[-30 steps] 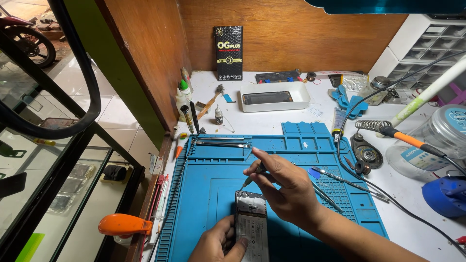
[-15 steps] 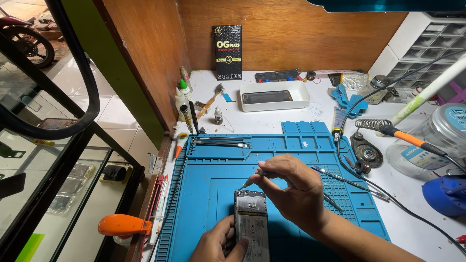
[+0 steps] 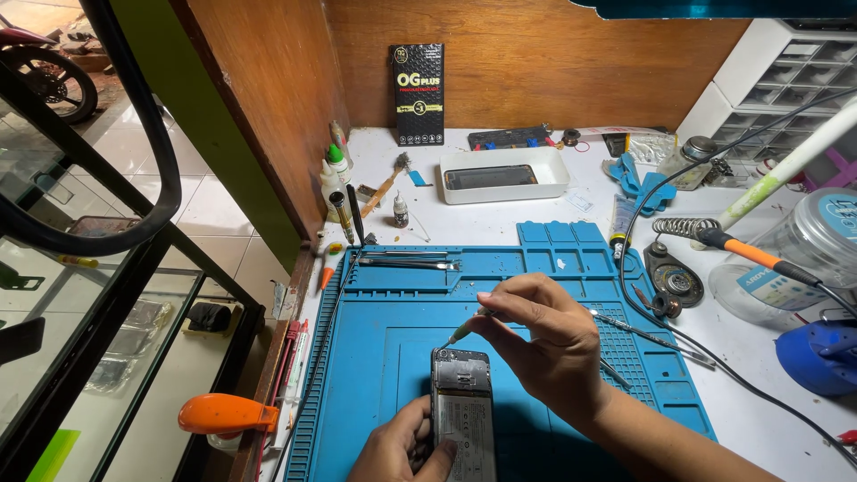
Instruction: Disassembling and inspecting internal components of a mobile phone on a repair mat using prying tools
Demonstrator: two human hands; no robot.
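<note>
On white desk by wood wall | blue mat landmark | phone mid-mat, back open | left hand fingers grasping phone | right hand fingers pinching tool above phone

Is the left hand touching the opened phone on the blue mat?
Touching. The head view shows the left hand gripping the phone by its left edge, thumb lying across its lower face, with no gap between them.

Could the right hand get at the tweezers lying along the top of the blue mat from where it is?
Probably yes: the tweezers lie uncovered just beyond the right hand, with bare blue mat between. But that hand already pinches a thin tool.
</note>
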